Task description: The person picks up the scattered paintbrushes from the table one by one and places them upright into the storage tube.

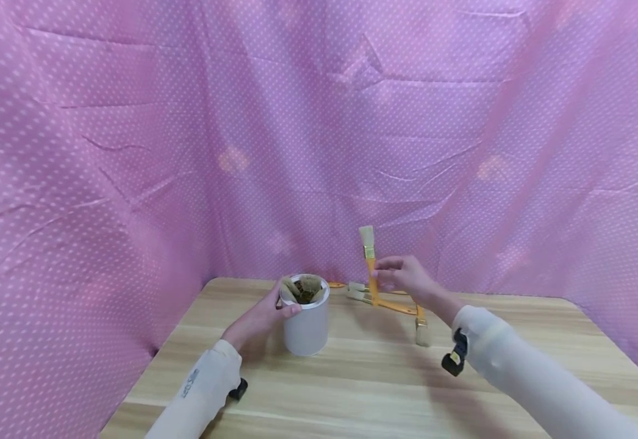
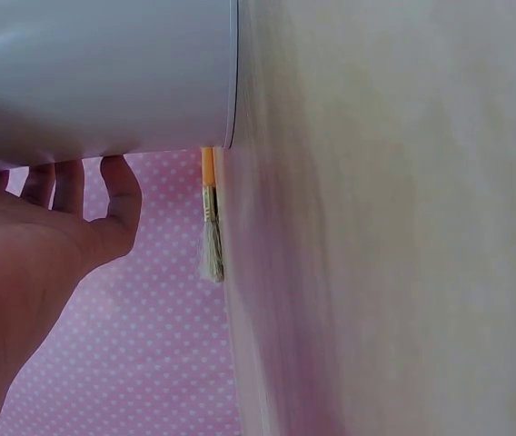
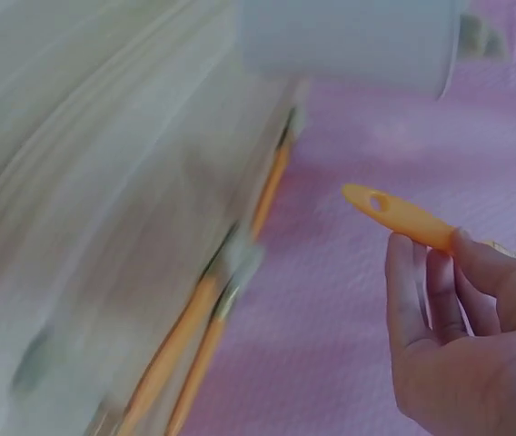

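In the head view, my left hand (image 1: 266, 314) grips the side of a grey-white can (image 1: 306, 332) near its rim, with the thumb across the front. The can stands upright on the table, and tan, bristle-like tufts (image 1: 312, 284) show in its mouth. To the right, my right hand (image 1: 407, 277) pinches a paintbrush (image 1: 372, 274) by its orange handle, bristles up, above the table. The right wrist view shows its handle end (image 3: 394, 211), with a hanging hole, sticking out past the fingertips. My left fingers (image 2: 124, 195) curl against the can wall in the left wrist view.
Several more orange-handled paintbrushes (image 1: 398, 306) lie toward the back of the wooden table (image 1: 363, 390). One with its bristles (image 1: 422, 335) toward me lies below the right forearm. A pink dotted cloth (image 1: 297, 152) hangs behind the table and along its sides.
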A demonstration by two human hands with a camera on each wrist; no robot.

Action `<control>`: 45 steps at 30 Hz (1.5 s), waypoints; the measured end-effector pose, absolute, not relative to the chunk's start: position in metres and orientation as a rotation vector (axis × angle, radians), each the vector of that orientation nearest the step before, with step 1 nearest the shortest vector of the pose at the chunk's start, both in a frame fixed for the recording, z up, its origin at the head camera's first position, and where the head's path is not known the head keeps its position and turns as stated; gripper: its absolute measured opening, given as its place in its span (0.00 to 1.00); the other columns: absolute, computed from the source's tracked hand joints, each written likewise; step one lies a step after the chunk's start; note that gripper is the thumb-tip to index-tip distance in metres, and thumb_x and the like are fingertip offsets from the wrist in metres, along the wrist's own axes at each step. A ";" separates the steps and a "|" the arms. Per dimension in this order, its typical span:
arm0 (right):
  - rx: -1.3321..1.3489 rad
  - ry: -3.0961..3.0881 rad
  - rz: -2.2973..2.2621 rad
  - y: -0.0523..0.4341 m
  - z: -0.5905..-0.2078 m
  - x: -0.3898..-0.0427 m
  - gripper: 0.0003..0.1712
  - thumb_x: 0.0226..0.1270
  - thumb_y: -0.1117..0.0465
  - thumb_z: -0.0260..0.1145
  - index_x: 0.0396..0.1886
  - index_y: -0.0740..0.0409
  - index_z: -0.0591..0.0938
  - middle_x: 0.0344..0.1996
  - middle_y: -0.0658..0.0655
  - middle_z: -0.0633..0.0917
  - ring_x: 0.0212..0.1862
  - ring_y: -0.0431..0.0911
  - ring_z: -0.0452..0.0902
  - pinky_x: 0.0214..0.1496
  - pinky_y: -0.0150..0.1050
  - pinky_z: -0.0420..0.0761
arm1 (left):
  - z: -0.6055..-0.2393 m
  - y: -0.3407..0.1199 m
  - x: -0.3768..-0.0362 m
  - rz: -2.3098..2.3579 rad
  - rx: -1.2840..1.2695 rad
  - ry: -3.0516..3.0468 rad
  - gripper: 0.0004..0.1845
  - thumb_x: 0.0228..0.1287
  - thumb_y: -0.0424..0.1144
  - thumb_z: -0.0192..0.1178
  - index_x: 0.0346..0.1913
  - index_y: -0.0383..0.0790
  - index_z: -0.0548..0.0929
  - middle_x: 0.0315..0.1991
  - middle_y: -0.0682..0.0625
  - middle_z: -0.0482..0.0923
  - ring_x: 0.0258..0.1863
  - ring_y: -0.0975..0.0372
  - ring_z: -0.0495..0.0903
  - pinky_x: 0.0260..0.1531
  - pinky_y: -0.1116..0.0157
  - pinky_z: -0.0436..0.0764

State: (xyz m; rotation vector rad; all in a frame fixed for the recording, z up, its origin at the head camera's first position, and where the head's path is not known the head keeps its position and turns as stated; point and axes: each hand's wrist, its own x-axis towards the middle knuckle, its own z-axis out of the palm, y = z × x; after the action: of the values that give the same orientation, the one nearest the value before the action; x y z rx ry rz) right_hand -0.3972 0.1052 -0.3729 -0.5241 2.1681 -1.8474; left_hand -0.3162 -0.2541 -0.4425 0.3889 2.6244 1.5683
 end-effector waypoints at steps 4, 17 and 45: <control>-0.502 2.119 -1.948 0.077 -0.359 -0.392 0.20 0.67 0.66 0.72 0.56 0.70 0.81 0.48 0.66 0.86 0.45 0.58 0.86 0.54 0.51 0.83 | -0.441 -0.254 -0.316 1.581 0.430 2.629 0.50 0.65 0.66 0.62 0.82 0.62 0.46 0.79 0.45 0.53 0.77 0.48 0.50 0.71 0.38 0.50; -0.628 1.961 -2.273 0.009 -0.337 -0.377 0.13 0.68 0.70 0.69 0.48 0.76 0.81 0.44 0.69 0.85 0.45 0.56 0.85 0.53 0.49 0.84 | -0.443 -0.256 -0.317 1.624 0.537 2.565 0.46 0.69 0.59 0.63 0.81 0.60 0.48 0.78 0.47 0.55 0.77 0.50 0.51 0.72 0.39 0.50; -0.959 2.252 -1.523 -0.003 -0.339 -0.370 0.28 0.65 0.46 0.74 0.59 0.54 0.84 0.52 0.51 0.86 0.55 0.48 0.81 0.60 0.50 0.79 | -0.440 -0.258 -0.317 1.617 0.528 2.545 0.51 0.67 0.60 0.64 0.82 0.53 0.46 0.78 0.45 0.56 0.76 0.50 0.53 0.72 0.41 0.50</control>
State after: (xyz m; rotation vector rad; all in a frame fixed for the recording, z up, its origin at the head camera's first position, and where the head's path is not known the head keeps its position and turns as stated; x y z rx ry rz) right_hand -0.3698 -0.0032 -0.3395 -0.9589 2.2516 -1.5227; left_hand -0.3169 -0.2576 -0.4396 0.5281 2.5448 1.6166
